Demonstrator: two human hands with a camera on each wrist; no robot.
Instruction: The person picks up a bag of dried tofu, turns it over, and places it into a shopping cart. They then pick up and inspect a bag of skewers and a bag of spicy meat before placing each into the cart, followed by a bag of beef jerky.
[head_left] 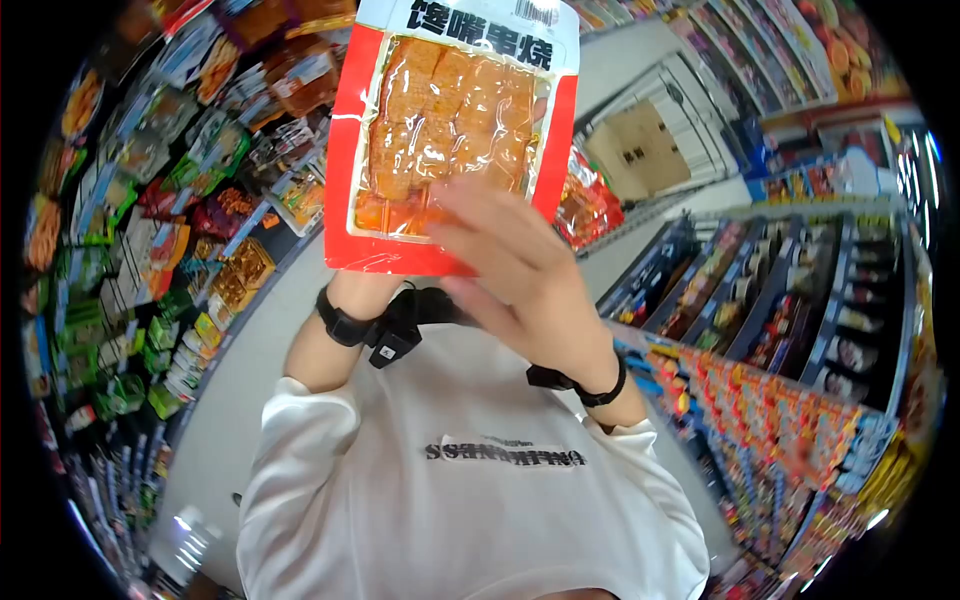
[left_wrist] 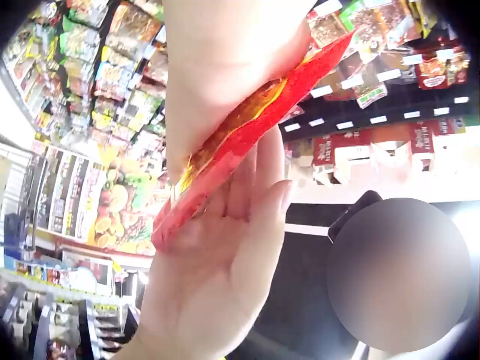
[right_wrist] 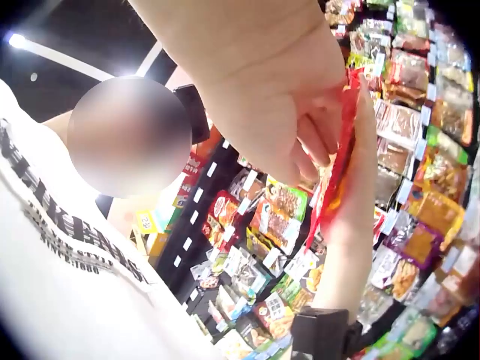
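A red-edged, vacuum-sealed snack pack [head_left: 450, 120] with orange-brown slabs behind its clear window is held up in the head view, its front facing the head camera. My left hand [left_wrist: 244, 71] holds it from behind by its lower part; in the head view the pack hides most of that hand. Spread over the pack's lower right front, my right hand [head_left: 530, 265] has loosely extended fingers, blurred by motion. From the left wrist, the pack appears nearly edge-on, between the left hand and the right palm. In the right wrist view the right fingers are close beside its red edge.
Shelves of packaged food [head_left: 190, 180] rise close on the left. On the right, a wire cart [head_left: 690, 130] holds a cardboard piece, with another red snack pack [head_left: 590, 200] at its near end. Further shelving [head_left: 790, 290] stands beyond, and pale floor runs between.
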